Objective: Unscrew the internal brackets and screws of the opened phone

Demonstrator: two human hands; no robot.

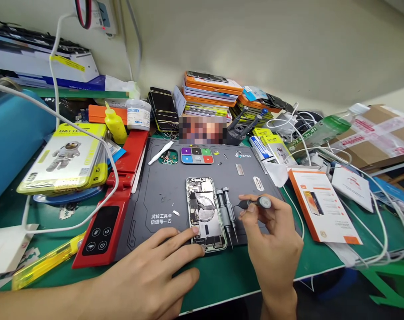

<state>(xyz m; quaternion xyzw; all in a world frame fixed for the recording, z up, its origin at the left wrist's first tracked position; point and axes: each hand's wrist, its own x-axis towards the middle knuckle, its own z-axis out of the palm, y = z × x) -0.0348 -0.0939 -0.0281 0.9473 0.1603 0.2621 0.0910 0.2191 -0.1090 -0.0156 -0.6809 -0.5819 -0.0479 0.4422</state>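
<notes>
An opened phone with its insides showing lies on a dark grey work mat. My left hand rests flat at the mat's near edge, fingertips touching the phone's lower left corner. My right hand pinches a small dark screwdriver, held about level just right of the phone, tip pointing left. Two grey screwdrivers lie on the mat beside the phone's right side.
A red hinged heating device sits left of the mat, with yellow battery boxes beyond it. An orange-and-white box lies to the right among white cables. Stacked phone boxes, a yellow bottle and a white jar line the back.
</notes>
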